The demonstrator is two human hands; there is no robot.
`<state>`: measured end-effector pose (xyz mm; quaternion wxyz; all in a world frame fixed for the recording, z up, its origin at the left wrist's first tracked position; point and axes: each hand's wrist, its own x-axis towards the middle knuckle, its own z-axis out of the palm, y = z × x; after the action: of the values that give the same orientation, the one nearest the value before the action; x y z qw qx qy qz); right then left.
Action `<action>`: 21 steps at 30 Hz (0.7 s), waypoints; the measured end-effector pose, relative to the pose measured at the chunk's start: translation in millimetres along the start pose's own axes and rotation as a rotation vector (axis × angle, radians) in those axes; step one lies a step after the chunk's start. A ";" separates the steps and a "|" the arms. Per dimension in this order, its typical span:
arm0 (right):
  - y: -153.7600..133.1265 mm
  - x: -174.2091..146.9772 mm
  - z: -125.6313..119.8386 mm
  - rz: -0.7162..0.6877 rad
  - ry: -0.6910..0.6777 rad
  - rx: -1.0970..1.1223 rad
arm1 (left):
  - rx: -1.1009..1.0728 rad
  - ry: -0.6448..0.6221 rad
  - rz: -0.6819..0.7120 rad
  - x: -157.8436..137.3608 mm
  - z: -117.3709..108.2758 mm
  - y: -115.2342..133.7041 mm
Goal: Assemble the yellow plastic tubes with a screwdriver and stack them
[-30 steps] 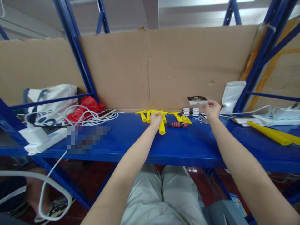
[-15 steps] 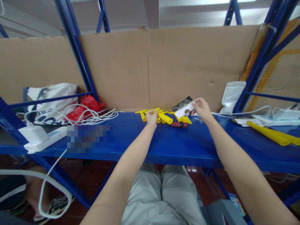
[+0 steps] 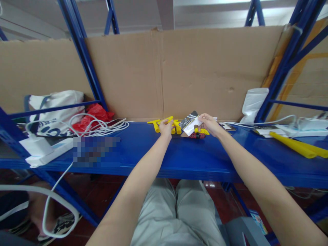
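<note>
My left hand is closed around a yellow tube, whose end shows above my fingers. More yellow tubes lie on the blue shelf on both sides of that hand. My right hand pinches a black-and-white printed card by its right edge. The card is tilted and covers part of the yellow pieces behind it. Just below the card lies a red-and-black handled tool, partly hidden. Small folded-looking yellow pieces show under my right fingers.
The blue shelf is backed by cardboard. At left are coiled white cables, a red plastic bag and a power strip. Long yellow tubes and a white pouch stand at right. Another person's foot shows lower left.
My right hand has moved left and slightly down with the card, towards my left hand. The card now covers more of the yellow tubes. My left hand stays nearly in place.
</note>
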<state>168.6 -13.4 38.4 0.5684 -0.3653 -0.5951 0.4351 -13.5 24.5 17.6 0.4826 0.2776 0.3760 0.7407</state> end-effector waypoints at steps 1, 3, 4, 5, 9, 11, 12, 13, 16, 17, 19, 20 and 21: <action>1.5 -0.3 3.1 0.015 -0.008 0.003 | 0.006 -0.018 -0.001 -0.8 0.3 -0.3; 4.0 -0.6 8.3 0.035 -0.019 0.001 | 0.018 -0.041 0.003 -1.8 0.5 -1.2; 5.2 -0.6 10.5 0.044 -0.027 -0.007 | 0.022 -0.047 0.003 -1.9 0.5 -1.8; 6.4 -0.7 12.5 0.052 -0.036 -0.016 | 0.026 -0.050 0.004 -1.8 0.4 -2.4; 11.3 -1.4 21.5 0.093 -0.041 -0.046 | 0.015 -0.051 0.012 -0.5 -0.2 -4.8; 13.4 -2.0 27.0 0.109 -0.026 -0.060 | -0.002 -0.046 0.017 0.1 -0.2 -5.3; 14.3 -2.4 29.7 0.114 -0.017 -0.068 | -0.010 -0.042 0.016 0.4 -0.1 -5.3; 14.9 -2.7 32.4 0.116 -0.005 -0.074 | -0.016 -0.037 0.013 0.8 0.0 -5.2; 15.6 -3.5 38.5 0.109 0.055 -0.092 | -0.025 -0.016 -0.004 2.4 0.4 -4.5; 15.7 -3.8 39.8 0.106 0.078 -0.099 | -0.032 -0.011 -0.009 3.2 0.4 -4.4; 16.1 -4.2 41.6 0.095 0.116 -0.113 | -0.058 -0.009 -0.016 4.9 0.0 -4.3; 16.7 -4.3 42.2 0.091 0.124 -0.117 | -0.075 -0.010 -0.015 5.8 -0.4 -4.4; 17.6 -4.1 42.6 0.089 0.125 -0.118 | -0.091 -0.010 -0.013 6.6 -0.9 -4.6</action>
<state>125.5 -15.3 21.5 0.5620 -0.4507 -0.5662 0.4006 -14.4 31.4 13.7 0.5013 0.2569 0.3412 0.7525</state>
